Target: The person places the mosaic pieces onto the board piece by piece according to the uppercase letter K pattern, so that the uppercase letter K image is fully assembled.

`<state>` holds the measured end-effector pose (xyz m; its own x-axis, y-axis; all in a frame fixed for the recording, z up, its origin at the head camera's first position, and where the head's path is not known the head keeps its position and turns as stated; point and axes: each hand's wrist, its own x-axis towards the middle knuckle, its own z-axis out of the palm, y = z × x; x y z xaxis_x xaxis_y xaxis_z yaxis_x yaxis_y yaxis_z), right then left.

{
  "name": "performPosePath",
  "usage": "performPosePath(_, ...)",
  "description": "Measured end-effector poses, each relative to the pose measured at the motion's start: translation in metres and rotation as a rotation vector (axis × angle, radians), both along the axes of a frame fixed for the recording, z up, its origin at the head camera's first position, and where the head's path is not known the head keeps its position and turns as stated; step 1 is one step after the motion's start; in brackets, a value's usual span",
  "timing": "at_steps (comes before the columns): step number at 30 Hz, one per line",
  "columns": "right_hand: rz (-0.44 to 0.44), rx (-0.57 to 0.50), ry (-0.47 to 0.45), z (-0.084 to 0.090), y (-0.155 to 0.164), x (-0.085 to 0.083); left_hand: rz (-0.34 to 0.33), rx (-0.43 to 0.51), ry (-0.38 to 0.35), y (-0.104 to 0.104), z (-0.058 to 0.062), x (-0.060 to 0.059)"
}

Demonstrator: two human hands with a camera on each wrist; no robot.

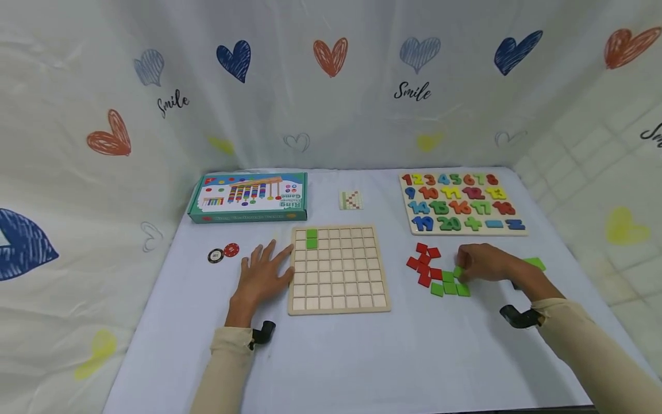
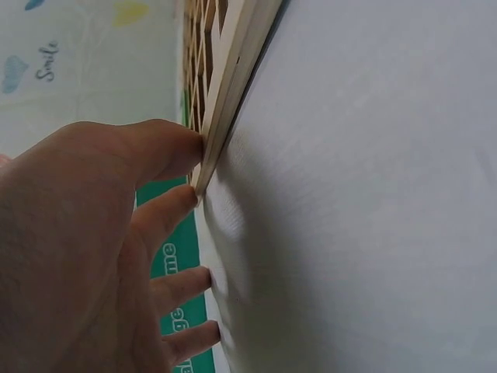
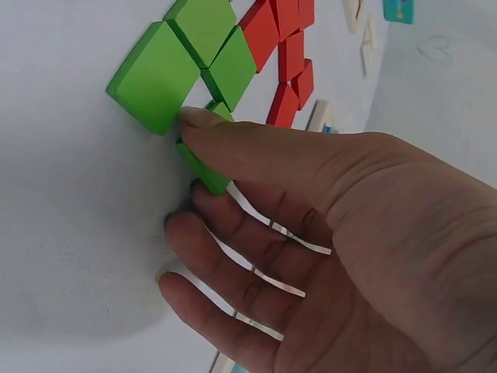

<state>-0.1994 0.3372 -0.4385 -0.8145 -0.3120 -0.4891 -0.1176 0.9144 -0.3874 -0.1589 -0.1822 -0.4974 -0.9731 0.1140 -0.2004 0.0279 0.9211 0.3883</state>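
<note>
A wooden grid board [image 1: 338,266] lies on the white cloth, with two green tiles [image 1: 312,238] in its upper left cells. My left hand [image 1: 264,274] rests at the board's left edge with its fingers spread; thumb and index fingertips touch the wooden side [image 2: 237,66]. To the right, my right hand [image 1: 483,263] pinches a tilted green tile [image 3: 203,169] between thumb and fingers. Other green tiles [image 3: 159,78] lie flat right beside the thumb. Red tiles [image 1: 424,269] are scattered loosely just left of the green ones.
A green game box [image 1: 248,198] stands at the back left, with two round tokens [image 1: 223,253] in front. Behind the board lies a small patterned card [image 1: 351,200]. A number puzzle board [image 1: 460,204] occupies the back right. More green [image 1: 536,263] shows beyond the right wrist.
</note>
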Motion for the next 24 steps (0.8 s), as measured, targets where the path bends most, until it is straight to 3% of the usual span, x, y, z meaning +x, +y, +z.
performPosePath(13,0.02,-0.066,-0.009,0.005,0.005,-0.003,0.023,0.006,-0.01,0.002,0.002,-0.001)
performPosePath(24,0.015,-0.201,0.152,0.009,-0.01,-0.003,0.021,-0.006,-0.008,0.001,0.001,0.0)
